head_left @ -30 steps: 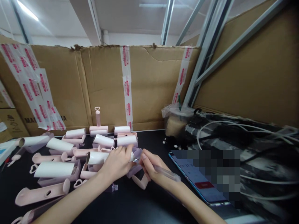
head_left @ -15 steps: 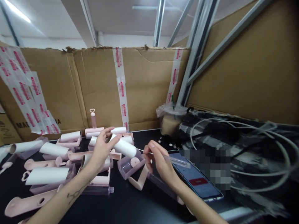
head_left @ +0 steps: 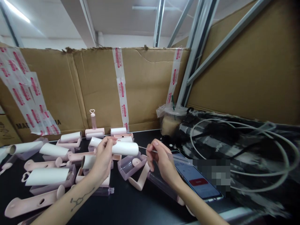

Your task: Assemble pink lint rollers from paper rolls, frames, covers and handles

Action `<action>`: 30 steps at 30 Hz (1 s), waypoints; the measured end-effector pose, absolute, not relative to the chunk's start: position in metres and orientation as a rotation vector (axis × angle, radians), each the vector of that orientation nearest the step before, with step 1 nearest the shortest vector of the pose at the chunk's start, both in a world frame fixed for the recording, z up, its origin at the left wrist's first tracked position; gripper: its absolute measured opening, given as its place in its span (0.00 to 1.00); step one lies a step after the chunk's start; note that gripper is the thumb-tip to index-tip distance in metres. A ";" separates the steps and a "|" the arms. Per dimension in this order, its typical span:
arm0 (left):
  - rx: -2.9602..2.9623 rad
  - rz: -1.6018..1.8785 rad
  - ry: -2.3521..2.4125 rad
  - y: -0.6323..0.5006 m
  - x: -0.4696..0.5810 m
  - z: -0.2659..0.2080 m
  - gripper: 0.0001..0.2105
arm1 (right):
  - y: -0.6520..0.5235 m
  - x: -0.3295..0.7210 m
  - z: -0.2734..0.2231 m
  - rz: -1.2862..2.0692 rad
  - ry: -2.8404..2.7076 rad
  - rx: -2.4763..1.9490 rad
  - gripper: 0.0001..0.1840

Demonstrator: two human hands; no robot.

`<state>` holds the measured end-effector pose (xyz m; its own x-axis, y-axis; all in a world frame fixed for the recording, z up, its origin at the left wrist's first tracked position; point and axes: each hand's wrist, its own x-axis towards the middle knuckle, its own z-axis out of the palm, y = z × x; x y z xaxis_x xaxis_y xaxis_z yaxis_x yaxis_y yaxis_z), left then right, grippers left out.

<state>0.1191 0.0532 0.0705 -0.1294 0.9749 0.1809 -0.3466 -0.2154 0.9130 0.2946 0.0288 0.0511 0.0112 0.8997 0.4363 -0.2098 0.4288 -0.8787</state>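
- Left hand (head_left: 105,154): closed around a white roll (head_left: 126,148), raised just above an open purple case (head_left: 128,175).
- Right hand (head_left: 161,154): pinching a thin tool (head_left: 143,147), tip at the roll's right end; contact cannot be told.
- Done, apparently: the pink roller (head_left: 95,131) at the back, its handle upright.
- Outstanding, apparently: this roll is unseated; other rolls (head_left: 48,177) lie loose on their cases.

The roll (head_left: 126,148) is plain white, the tray (head_left: 125,168) lilac, the tape (head_left: 122,90) red-printed white.
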 end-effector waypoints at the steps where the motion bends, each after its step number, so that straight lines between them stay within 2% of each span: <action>1: 1.019 1.577 0.893 0.051 0.119 0.072 0.03 | 0.029 0.295 0.051 1.001 -1.252 -0.708 0.15; 24: 1.202 1.650 0.919 0.056 0.117 0.067 0.04 | 0.024 0.294 0.051 1.008 -1.279 -0.666 0.15; 30: 1.261 1.667 0.991 0.062 0.116 0.057 0.04 | 0.032 0.291 0.047 0.961 -1.373 -0.857 0.16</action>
